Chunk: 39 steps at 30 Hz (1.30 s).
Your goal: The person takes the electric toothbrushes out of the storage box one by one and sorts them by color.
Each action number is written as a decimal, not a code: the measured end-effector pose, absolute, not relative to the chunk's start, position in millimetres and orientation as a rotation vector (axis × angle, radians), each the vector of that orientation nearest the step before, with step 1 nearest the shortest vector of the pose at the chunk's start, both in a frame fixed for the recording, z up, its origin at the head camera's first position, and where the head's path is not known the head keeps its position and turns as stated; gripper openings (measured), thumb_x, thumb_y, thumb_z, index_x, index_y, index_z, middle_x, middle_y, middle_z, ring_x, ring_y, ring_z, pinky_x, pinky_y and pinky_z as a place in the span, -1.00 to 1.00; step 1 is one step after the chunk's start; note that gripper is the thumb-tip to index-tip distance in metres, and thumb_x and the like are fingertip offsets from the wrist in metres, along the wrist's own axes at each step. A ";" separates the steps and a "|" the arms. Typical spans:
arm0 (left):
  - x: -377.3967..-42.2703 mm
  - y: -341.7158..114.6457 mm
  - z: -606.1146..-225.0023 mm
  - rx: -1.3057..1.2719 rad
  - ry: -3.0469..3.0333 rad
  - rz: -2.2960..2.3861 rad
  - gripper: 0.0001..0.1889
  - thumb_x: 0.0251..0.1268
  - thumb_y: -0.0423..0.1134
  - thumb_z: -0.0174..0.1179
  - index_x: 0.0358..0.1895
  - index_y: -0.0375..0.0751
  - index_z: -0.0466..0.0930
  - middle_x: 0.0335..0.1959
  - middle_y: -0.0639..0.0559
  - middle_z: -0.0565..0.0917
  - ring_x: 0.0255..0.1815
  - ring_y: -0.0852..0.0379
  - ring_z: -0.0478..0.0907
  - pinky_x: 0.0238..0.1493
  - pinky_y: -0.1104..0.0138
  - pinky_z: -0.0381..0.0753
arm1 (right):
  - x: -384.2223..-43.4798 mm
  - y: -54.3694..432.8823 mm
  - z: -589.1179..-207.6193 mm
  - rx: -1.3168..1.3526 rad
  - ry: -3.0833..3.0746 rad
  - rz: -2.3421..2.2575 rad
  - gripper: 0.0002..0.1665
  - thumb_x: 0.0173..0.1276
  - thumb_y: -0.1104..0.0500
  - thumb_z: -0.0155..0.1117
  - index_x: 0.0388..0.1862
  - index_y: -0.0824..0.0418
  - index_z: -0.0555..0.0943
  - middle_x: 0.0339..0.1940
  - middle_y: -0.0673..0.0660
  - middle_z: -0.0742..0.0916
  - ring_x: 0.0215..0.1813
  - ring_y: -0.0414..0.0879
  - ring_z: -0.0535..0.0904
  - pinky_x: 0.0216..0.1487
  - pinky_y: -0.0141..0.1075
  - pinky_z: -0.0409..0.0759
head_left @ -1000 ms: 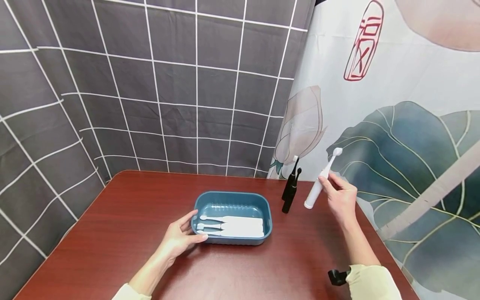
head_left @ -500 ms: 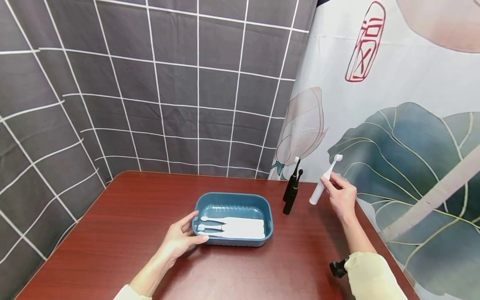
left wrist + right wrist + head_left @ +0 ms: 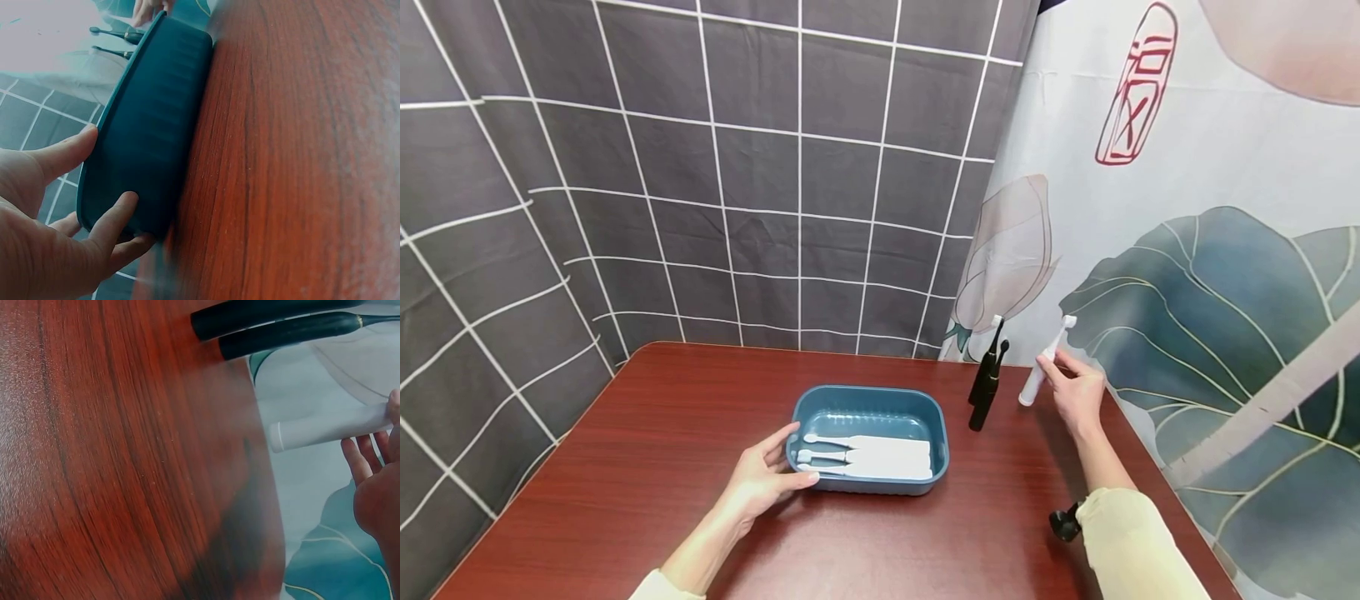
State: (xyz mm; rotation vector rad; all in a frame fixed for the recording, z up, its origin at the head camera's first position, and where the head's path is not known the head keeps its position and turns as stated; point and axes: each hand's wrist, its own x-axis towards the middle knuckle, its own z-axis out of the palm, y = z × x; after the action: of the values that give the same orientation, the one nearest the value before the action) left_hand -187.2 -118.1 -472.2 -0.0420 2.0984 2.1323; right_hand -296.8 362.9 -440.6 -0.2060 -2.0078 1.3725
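In the head view, my right hand (image 3: 1078, 396) pinches a white electric toothbrush (image 3: 1033, 382) by its upper handle, brush head up and leaning right. The right wrist view shows the handle's flat base (image 3: 276, 437); whether it touches the table I cannot tell. Just left of it, two black electric toothbrushes (image 3: 987, 396) stand upright, one with a white brush head. My left hand (image 3: 760, 479) holds the near left corner of a blue plastic basket (image 3: 870, 397), thumb at the rim and fingertips against the outer wall (image 3: 147, 119). Inside lie several white electric toothbrushes (image 3: 880, 457), side by side.
The basket stands on a reddish-brown wooden table (image 3: 685, 433). A grey cloth with white grid lines (image 3: 737, 167) hangs behind it. At the right, a white cloth printed with leaves (image 3: 1210, 283) hangs along the table's edge.
My right hand has lowered the white toothbrush's head and shifted its base slightly back over the table. The hand has then moved a little left. My left hand and the basket keep their places.
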 end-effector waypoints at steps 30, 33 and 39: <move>-189.4 -117.8 -472.8 -0.062 2.085 2.144 -0.07 -0.10 -0.54 0.54 0.47 -0.22 0.36 0.38 -0.35 0.42 0.30 -0.30 0.46 -0.12 0.14 0.69 | -301.9 370.8 -459.8 -0.363 -2.106 1.250 -0.47 0.30 0.04 0.49 0.17 0.27 0.68 0.08 0.27 0.74 -0.05 -0.28 0.55 -0.16 -0.63 0.45; -189.6 -117.5 -472.9 -0.061 2.084 2.144 -0.07 -0.10 -0.54 0.54 0.47 -0.23 0.35 0.39 -0.35 0.42 0.30 -0.30 0.46 -0.12 0.14 0.69 | -301.0 370.9 -460.3 -0.351 -2.101 1.252 -0.48 0.30 0.06 0.49 0.18 0.28 0.68 0.05 0.29 0.74 -0.09 -0.31 0.54 -0.21 -0.65 0.45; -189.7 -117.7 -472.9 -0.062 2.084 2.140 -0.07 -0.09 -0.54 0.54 0.47 -0.23 0.35 0.39 -0.35 0.41 0.30 -0.31 0.46 -0.13 0.15 0.69 | -299.7 371.4 -460.3 -0.349 -2.119 1.235 -0.46 0.31 0.08 0.48 0.22 0.28 0.65 0.04 0.30 0.74 -0.10 -0.33 0.53 -0.20 -0.64 0.44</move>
State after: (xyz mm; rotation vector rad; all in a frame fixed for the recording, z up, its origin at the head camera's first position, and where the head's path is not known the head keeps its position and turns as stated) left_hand -189.7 -117.7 -472.9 -0.0622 2.0840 2.1404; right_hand -299.7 371.4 -460.3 -0.3490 -2.1187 1.2355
